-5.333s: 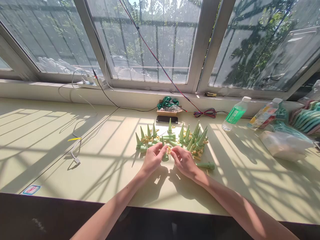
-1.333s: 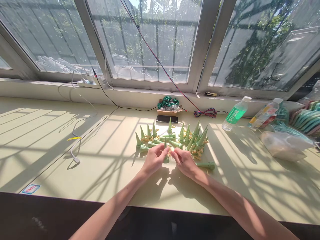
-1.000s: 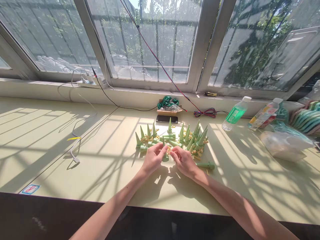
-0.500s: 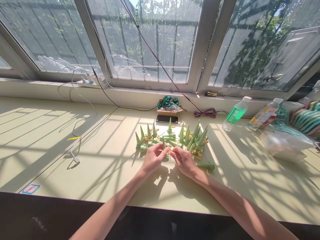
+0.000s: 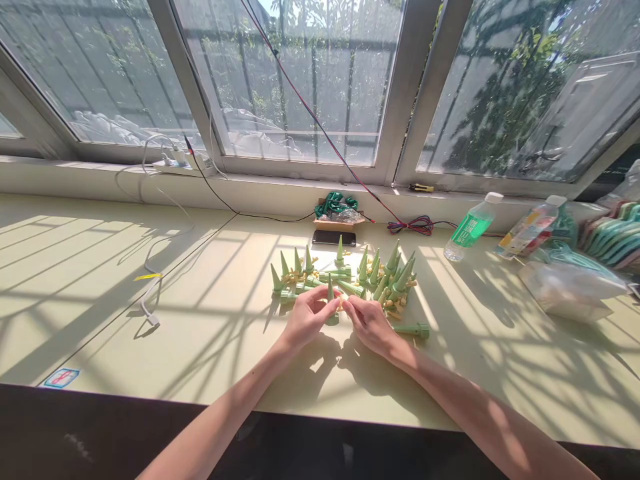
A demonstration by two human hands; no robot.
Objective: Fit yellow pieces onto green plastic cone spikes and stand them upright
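My left hand [image 5: 311,313] is closed around a green plastic cone [image 5: 331,291], which stands point up between thumb and fingers. Close against it, my right hand [image 5: 369,321] pinches a small yellowish piece [image 5: 342,301] at the cone's side; its exact shape is hidden by the fingertips. Just behind both hands, several more green cones [image 5: 393,257] stand upright, with small yellow pegs [image 5: 397,310] scattered among them. Green tubes with wider ends lie there too, one of them [image 5: 413,330] to the right of my right hand.
A black phone [image 5: 334,238] lies behind the cones, before a small box of green cord [image 5: 337,208]. Bottles [image 5: 470,230] and a plastic bag [image 5: 565,290] are at the right. A white cable [image 5: 150,310] lies at the left, and a coiled wire [image 5: 413,225] near the windowsill.
Both hands have shifted very slightly to the right together with the cone. My right fingers have turned a little at its side. Everything else has stayed put.
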